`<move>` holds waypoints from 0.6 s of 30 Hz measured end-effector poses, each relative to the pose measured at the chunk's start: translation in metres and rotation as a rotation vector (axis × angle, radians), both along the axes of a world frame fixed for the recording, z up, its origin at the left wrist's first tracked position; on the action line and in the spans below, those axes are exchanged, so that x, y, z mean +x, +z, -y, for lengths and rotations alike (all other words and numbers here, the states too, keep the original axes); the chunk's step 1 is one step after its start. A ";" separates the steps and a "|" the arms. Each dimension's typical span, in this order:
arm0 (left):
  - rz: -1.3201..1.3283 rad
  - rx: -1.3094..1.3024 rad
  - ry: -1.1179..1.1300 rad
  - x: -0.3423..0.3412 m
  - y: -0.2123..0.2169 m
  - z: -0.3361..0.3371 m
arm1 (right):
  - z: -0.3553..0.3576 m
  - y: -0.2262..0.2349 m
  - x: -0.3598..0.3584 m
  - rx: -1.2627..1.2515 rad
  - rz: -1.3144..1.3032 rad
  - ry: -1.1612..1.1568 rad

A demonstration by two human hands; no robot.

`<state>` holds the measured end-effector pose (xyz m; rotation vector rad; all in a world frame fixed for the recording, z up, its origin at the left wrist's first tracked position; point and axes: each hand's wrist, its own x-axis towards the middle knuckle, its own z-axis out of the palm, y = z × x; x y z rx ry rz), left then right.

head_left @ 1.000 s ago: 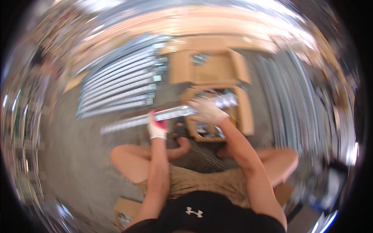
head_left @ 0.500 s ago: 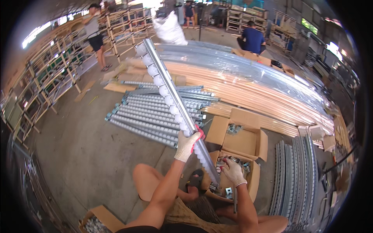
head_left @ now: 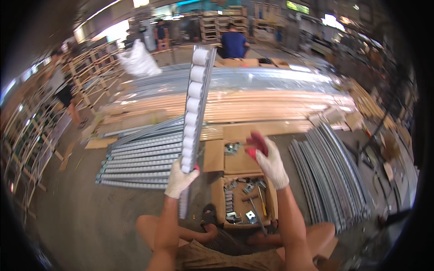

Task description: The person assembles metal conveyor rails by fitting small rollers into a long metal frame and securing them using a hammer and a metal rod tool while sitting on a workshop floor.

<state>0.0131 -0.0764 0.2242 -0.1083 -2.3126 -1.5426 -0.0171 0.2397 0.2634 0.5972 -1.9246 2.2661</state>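
Note:
My left hand (head_left: 181,178), in a white glove with red on the fingers, is closed around a roller track (head_left: 191,113). This metal rail with a row of white rollers stands nearly upright, its lower end below my fist. Gloved the same way, my right hand (head_left: 267,158) is raised in the air to the right of the track. Its fingers are apart, somewhat blurred, and nothing shows in them. Below it, a cardboard box (head_left: 273,208) holds metal brackets (head_left: 229,201), a T-handled tool (head_left: 257,211) and a yellow-handled screwdriver (head_left: 262,208).
Finished-looking roller tracks (head_left: 140,158) lie on the floor at left. Bare metal rails (head_left: 327,176) are stacked at right. Beyond the opened second box (head_left: 244,168) lie long wrapped bars (head_left: 271,101). A person in blue (head_left: 234,45) sits behind them; another person (head_left: 63,88) stands far left.
The roller track has swung from leaning left to nearly upright, its rollers turned toward me. My right hand has risen out of the parts box. The view has turned rightward.

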 end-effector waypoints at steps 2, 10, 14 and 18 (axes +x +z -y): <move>-0.002 -0.138 -0.018 0.003 -0.003 0.010 | -0.005 0.050 -0.003 -0.095 -0.131 -0.041; 0.409 -0.742 -0.344 -0.012 -0.092 0.043 | -0.031 -0.071 -0.035 0.355 0.023 -0.394; 0.806 -0.904 -0.445 -0.001 -0.154 0.050 | -0.033 -0.238 0.014 -0.006 0.707 -0.264; 0.915 -1.070 -0.494 0.014 -0.278 0.120 | 0.005 -0.344 0.071 -0.182 0.989 -0.227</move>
